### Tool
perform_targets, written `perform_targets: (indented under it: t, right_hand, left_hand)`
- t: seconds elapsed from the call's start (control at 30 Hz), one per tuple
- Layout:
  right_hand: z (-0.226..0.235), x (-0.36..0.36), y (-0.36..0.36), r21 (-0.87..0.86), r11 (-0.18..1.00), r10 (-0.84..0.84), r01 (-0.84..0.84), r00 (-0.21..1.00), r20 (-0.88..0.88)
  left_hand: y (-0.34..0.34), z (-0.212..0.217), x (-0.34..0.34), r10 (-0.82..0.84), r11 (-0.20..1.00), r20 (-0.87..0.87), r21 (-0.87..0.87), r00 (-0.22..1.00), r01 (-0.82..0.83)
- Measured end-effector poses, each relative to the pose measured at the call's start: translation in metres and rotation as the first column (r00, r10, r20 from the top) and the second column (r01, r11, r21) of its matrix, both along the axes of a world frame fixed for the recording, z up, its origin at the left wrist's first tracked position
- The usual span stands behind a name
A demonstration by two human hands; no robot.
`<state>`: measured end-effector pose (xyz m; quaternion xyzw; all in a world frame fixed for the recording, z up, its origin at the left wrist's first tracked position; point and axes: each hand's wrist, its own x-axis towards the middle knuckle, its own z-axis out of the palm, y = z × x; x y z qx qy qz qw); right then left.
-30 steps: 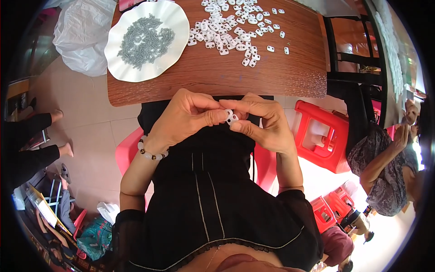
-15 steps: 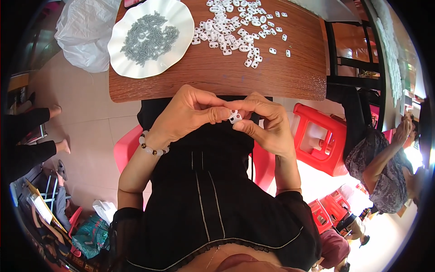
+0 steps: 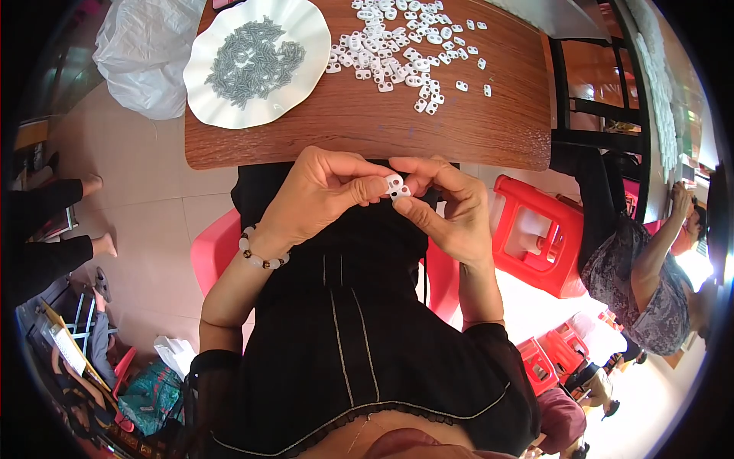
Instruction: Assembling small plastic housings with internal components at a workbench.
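**Over the lap, two hands on one small white part**

Just below the bench point(image 3: 367, 145) edge, held up over the black dress point(image 3: 359, 329). Left hand point(image 3: 321, 195) pinching the white part point(image 3: 395, 186) from the left, fingers closed on it. Right hand point(image 3: 447, 210) pinching the same part from the right, thumb under it. Bead bracelet point(image 3: 260, 256) on the left wrist. Up on the bench, a white plate point(image 3: 306, 30) with a heap of grey bits point(image 3: 248, 61), and beside it a pile of more white parts point(image 3: 405, 46). Red stool point(image 3: 539, 237) off to the right.
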<state>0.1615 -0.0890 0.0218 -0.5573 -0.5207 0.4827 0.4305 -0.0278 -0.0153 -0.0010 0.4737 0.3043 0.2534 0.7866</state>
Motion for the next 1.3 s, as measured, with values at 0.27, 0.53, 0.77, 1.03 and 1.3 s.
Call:
perform_targets:
  t: [0.27,0.53,0.77,1.03,1.3]
  right_hand:
    - [0.0017,-0.0025,-0.0009,-0.085,0.996,-0.049,0.042,0.996,-0.075]
    - [0.0034,-0.0016,0.0015,-0.221,0.975,-0.061,0.009,0.972,-0.226]
    - [0.001,-0.0027,0.0001,-0.13,0.991,-0.011,-0.008,0.99,-0.143]
    - [0.0006,-0.0035,0.0,-0.133,0.991,-0.013,-0.005,0.991,-0.135]
    - [0.0013,-0.0029,0.0003,-0.14,0.99,-0.006,-0.011,0.992,-0.126]
  left_hand:
    - [-0.0018,0.0041,0.0024,0.036,0.995,-0.072,0.093,0.997,-0.029]
    - [-0.0049,0.0034,0.0036,0.054,0.991,-0.087,0.128,0.995,-0.043]
    - [-0.0085,0.0012,0.0047,0.095,0.993,-0.079,0.082,0.992,-0.089]
    - [-0.0091,0.0011,0.0051,0.073,0.995,-0.071,0.075,0.995,-0.068]
    - [-0.0088,0.0009,0.0046,0.074,0.995,-0.068,0.07,0.995,-0.07]
